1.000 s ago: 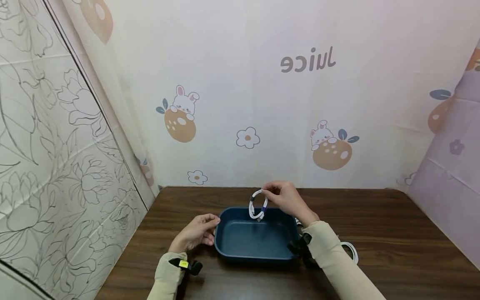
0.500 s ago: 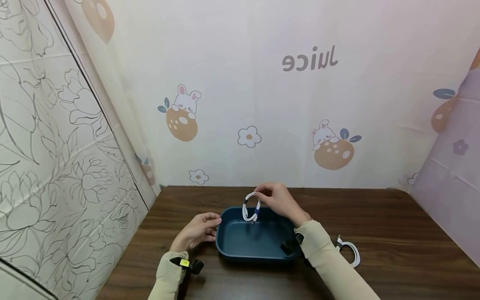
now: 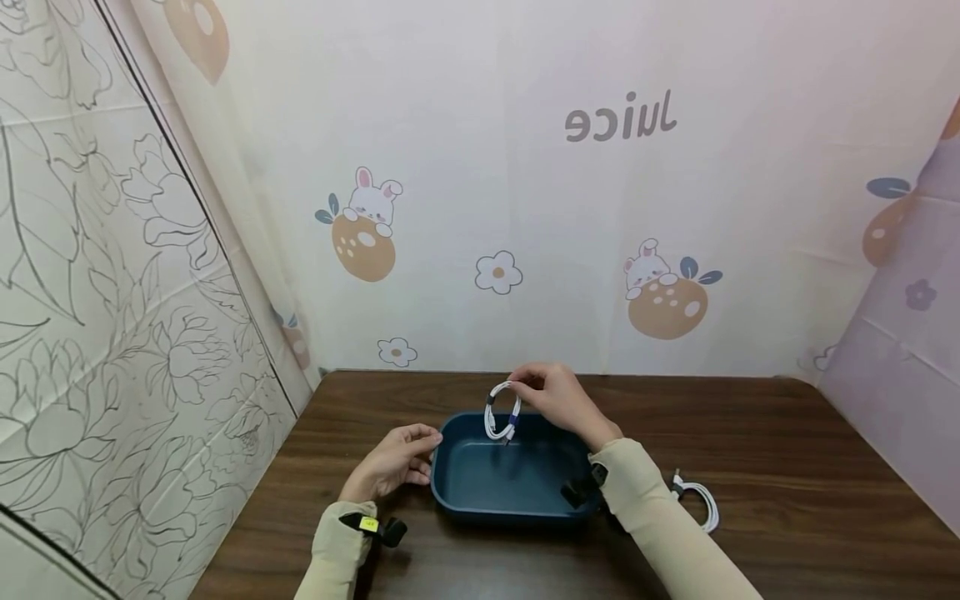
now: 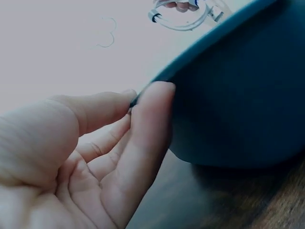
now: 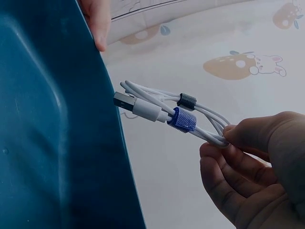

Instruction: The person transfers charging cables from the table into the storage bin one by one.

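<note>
A dark blue rectangular tray with raised walls sits on the table. My left hand pinches its left rim between thumb and fingers, as the left wrist view shows up close. Above the back part of the tray, my right hand pinches the top of a coiled white USB cable between thumb and fingertips. A purple strap and a dark grey strap bind the coil, and its metal USB plug sticks out. The coil hangs clear of the tray floor.
Another coiled white cable lies on the brown wooden table to the right of the tray, partly behind my right sleeve. A printed curtain hangs along the table's back edge, and a floral sheet stands at the left.
My right hand has moved a little left with the cable over the tray, then stayed nearly still in the last half second. The left hand keeps its hold on the rim.
</note>
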Motion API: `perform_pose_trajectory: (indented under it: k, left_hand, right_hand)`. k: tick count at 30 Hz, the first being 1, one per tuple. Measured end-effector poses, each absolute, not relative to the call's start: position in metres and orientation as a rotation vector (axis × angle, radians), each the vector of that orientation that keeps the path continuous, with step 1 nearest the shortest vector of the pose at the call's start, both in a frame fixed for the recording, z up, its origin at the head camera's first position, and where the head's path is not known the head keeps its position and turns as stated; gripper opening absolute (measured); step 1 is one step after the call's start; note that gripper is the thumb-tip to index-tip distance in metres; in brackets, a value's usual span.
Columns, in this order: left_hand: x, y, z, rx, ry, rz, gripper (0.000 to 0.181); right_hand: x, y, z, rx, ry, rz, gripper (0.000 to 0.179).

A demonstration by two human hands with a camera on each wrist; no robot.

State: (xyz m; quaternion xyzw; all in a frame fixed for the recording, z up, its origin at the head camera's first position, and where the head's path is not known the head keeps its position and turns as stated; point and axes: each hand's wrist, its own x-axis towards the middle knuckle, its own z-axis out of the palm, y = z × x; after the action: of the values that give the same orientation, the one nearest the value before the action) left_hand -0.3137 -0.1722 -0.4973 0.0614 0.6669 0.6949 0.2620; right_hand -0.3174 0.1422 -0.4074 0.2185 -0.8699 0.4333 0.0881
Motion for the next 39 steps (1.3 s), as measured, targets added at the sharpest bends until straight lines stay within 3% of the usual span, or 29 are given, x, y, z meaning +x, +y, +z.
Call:
perform_pose_trajectory:
  k: [17,24,39]
  left_hand:
    - [-0.314,-0.169,-0.498,0.198,1.865,1.955,0.027]
    - [-0.314,-0.167,-0.497,0.226,1.857,1.983,0.017]
    - [-0.315,-0.167,-0.498,0.204,1.824,1.989,0.021]
  right_hand:
    - [-0.319,0.138,-0.407,0.67,-2.593,1.318,0.014]
    - [-0.319,0.137,-0.407,0.682,-2.577,1.305,0.013]
    - [-0.32,0.126,-0.417,0.688,-2.621,1.318,0.011]
